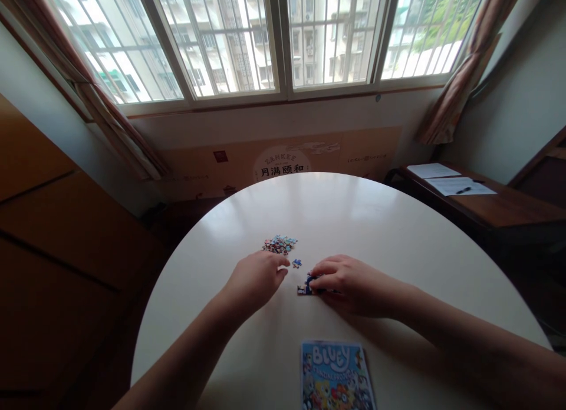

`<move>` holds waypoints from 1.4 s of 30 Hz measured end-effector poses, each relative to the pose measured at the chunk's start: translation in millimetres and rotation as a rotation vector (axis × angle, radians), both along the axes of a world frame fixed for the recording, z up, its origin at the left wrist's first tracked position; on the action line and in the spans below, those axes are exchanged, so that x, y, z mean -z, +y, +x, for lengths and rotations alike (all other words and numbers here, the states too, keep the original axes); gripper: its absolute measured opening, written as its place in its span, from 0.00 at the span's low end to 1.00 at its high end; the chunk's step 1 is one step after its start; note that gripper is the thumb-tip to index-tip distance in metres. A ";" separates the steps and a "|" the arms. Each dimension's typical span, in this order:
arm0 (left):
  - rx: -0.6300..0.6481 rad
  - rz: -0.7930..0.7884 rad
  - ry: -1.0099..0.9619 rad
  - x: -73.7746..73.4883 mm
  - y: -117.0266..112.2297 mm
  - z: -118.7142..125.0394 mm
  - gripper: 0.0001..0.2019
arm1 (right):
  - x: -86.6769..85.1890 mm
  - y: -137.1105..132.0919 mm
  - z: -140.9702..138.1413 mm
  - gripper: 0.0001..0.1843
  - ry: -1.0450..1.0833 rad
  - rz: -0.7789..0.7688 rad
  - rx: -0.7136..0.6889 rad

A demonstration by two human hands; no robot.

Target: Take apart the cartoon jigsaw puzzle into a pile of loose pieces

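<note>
My left hand (256, 280) hovers over or rests on the table between the pile and the joined pieces, thumb and index finger apart, with nothing visible between them. Just beyond its fingertips lies a small loose blue jigsaw piece (297, 263). My right hand (349, 285) has its fingers curled over a short strip of joined jigsaw pieces (304, 290), dark blue with some tan. Its palm and fingers hide much of that strip. Behind my left hand sits a pile of loose jigsaw pieces (280, 244) in mixed colours.
A colourful "Bluey" picture sheet or box lid (338, 374) lies at the near edge of the round white table (198, 245). To the right, a brown side table (517, 204) carries papers (464, 186) and a pen. A barred window is ahead, and a cabinet (66, 251) stands left.
</note>
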State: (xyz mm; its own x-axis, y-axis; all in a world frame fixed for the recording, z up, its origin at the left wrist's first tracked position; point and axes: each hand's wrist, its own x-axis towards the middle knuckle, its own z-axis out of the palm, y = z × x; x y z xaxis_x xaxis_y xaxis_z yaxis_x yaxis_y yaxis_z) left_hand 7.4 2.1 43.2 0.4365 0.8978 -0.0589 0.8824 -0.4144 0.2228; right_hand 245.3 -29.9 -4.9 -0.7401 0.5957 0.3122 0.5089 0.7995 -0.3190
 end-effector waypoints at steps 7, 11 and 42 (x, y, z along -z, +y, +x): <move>0.060 -0.054 0.089 5.9 -12.5 8.8 0.16 | -1.4 0.6 -0.5 0.12 -0.003 0.004 0.002; 0.027 -0.033 0.110 12.8 -6.7 5.4 0.19 | -0.7 0.3 -0.2 0.12 0.000 0.001 0.004; 0.015 0.046 0.135 15.0 -9.4 19.0 0.15 | -1.2 -0.7 -0.1 0.12 -0.011 0.010 0.005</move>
State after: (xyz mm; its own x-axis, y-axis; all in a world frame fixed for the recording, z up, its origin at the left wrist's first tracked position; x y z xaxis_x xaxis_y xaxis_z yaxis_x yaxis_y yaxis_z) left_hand 26.4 -7.2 28.2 0.4408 0.8943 -0.0772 0.8967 -0.4348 0.0833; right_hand 245.2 -30.6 -3.7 -0.7404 0.5965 0.3098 0.5168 0.7999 -0.3052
